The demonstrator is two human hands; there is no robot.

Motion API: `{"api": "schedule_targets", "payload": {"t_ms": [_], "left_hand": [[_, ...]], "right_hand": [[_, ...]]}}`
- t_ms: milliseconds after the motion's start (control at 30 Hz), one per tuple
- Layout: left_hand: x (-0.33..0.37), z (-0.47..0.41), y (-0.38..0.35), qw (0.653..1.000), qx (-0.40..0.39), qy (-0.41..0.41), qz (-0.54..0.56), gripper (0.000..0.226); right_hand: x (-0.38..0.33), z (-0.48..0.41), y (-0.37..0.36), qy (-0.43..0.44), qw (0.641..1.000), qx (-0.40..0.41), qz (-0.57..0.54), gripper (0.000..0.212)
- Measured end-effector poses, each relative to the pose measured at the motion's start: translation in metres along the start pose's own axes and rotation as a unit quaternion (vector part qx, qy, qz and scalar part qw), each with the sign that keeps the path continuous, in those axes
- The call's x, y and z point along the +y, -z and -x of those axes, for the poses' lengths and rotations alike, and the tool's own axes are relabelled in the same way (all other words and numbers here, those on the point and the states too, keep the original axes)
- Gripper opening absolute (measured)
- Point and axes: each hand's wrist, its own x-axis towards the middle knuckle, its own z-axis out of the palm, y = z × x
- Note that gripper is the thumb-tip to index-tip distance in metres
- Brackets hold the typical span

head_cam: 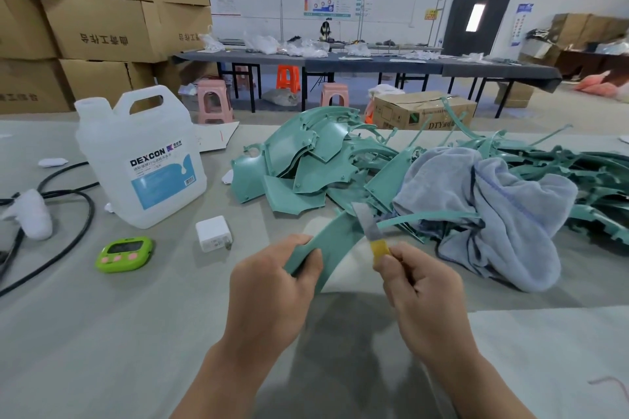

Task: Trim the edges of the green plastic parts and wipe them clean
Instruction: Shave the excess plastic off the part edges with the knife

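Note:
My left hand [272,279] grips the near end of a curved green plastic part [335,241] held above the table. My right hand [422,286] pinches a small knife [372,235] with a yellow handle and a bare metal blade. The blade lies against the part's right edge. A thin green strip [429,217] runs from the blade to the right. Behind the hands lies a pile of green plastic parts [306,163]. A grey-blue cloth [493,207] is heaped on the parts at the right.
A white DEXCON jug [143,160] stands at the left. Near it lie a green timer [124,253], a white charger [213,233] and black cables [68,224]. Cardboard boxes [95,27] are stacked at the back left, and a box [422,110] stands behind the table.

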Motion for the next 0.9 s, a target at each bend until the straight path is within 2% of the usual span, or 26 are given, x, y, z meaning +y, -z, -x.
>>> {"api": "schedule_targets", "payload": {"t_ms": [100, 200, 300, 400, 500, 600, 667, 767, 900], "left_hand": [[0.002, 0.0, 0.001, 1.0, 0.0, -0.009, -0.008, 0.018], [0.004, 0.001, 0.002, 1.0, 0.006, -0.009, -0.021, 0.015], [0.006, 0.004, 0.0, 0.997, 0.037, -0.045, -0.052, 0.011], [0.006, 0.008, -0.003, 0.988, 0.055, -0.122, -0.072, 0.012], [0.004, 0.008, -0.004, 0.974, 0.079, -0.177, -0.113, 0.01], [0.001, 0.006, -0.005, 0.967, 0.078, -0.187, -0.157, 0.012], [0.0, 0.007, -0.006, 0.966, 0.059, -0.184, -0.17, 0.019], [-0.002, 0.008, -0.007, 0.975, 0.04, -0.169, -0.139, 0.027], [0.003, 0.012, -0.007, 0.989, 0.006, -0.116, -0.094, 0.016]], "right_hand": [[0.007, -0.006, 0.001, -0.031, 0.998, 0.022, 0.04, 0.023], [0.006, -0.005, 0.005, -0.039, 0.999, 0.028, -0.016, 0.021], [-0.005, 0.001, 0.003, 0.003, 0.998, 0.039, -0.058, 0.023], [-0.011, 0.0, 0.002, 0.05, 0.995, 0.067, -0.047, 0.015], [-0.006, -0.007, 0.003, 0.02, 0.994, 0.008, -0.107, 0.014], [0.0, -0.009, 0.001, -0.031, 0.974, -0.098, -0.201, 0.013], [-0.001, -0.008, -0.004, -0.03, 0.97, -0.133, -0.203, 0.015], [-0.001, -0.007, -0.009, -0.014, 0.984, -0.093, -0.152, 0.021], [0.001, -0.009, -0.008, -0.021, 0.996, -0.017, -0.085, 0.033]]}}
